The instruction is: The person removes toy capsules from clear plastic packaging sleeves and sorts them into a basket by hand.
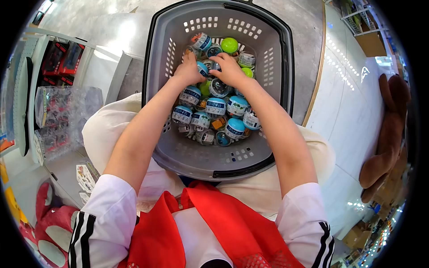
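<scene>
A grey plastic shopping basket [214, 158] stands between my legs, with many round capsule toys piled inside. Several have blue lids and printed white labels, such as one capsule [216, 107] in the middle of the pile. My left hand [190, 70] is down among the upper capsules, its fingers curled about a blue-lidded capsule [202, 69]; part of its grip is hidden. Just to the right, my right hand [230, 70] reaches over the pile with thumb and fingers apart, touching the capsules there. A bright green ball-shaped capsule [229, 45] lies above it.
The basket's black handle [243, 171] rests along the near rim. At the left are a shelf with red-and-black boxes [62, 58], clear plastic packaging [62, 111] and a pink plush toy [56, 223]. A brown plush shape [384, 134] lies at the far right.
</scene>
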`<state>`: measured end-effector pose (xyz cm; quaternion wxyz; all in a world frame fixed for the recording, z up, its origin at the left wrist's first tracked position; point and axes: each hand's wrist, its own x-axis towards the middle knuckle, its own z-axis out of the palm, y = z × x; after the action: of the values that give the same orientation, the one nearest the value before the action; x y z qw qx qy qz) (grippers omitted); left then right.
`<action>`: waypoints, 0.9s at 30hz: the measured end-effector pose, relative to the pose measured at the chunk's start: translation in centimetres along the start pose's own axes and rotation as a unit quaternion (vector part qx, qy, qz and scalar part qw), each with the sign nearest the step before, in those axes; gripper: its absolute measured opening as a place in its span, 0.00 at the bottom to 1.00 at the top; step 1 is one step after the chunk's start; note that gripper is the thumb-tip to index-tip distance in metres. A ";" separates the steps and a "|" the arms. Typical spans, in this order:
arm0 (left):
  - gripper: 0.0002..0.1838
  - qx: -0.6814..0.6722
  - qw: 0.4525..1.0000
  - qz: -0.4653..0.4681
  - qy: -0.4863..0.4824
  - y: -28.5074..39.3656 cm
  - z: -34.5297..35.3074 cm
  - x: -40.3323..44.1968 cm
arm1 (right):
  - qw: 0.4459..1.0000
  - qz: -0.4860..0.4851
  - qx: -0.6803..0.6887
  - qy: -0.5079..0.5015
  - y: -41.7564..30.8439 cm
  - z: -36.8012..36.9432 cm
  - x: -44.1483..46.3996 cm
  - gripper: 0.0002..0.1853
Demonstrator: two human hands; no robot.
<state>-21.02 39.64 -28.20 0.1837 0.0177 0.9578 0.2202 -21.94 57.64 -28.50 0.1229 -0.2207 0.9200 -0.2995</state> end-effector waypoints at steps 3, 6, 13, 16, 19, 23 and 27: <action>0.43 0.028 0.999 0.014 -0.016 0.4 -2.0 0.5 | 0.999 0.012 0.041 -0.016 0.6 0.0 0.5 0.28; 0.40 0.137 0.990 0.009 -0.033 1.5 -3.9 -0.3 | 0.999 0.031 0.018 -0.004 1.2 -1.6 0.7 0.27; 0.39 0.226 0.968 0.007 -0.107 2.0 -3.3 -1.1 | 0.933 0.136 -0.205 -0.264 -3.4 -8.6 -5.0 0.29; 0.39 0.214 0.974 0.019 -0.076 1.8 -2.4 -1.6 | 0.882 0.126 -0.231 -0.390 -4.2 -8.7 -7.3 0.34; 0.38 0.184 0.980 0.021 -0.066 1.5 -2.1 -2.1 | 0.844 0.152 -0.223 -0.464 -3.9 -6.9 -9.0 0.37; 0.38 0.115 0.990 0.045 -0.066 0.1 -1.4 -1.7 | 0.866 0.155 -0.198 -0.432 -3.1 -6.4 -10.4 0.41; 0.39 0.036 0.994 0.095 -0.050 -1.1 -1.2 -1.8 | 0.918 0.125 -0.181 -0.330 -3.7 -8.2 -10.3 0.43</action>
<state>-19.76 37.94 -27.05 0.2092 0.1267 0.9485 0.2012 -14.62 63.97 -18.77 0.4136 -0.2088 0.8859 -0.0201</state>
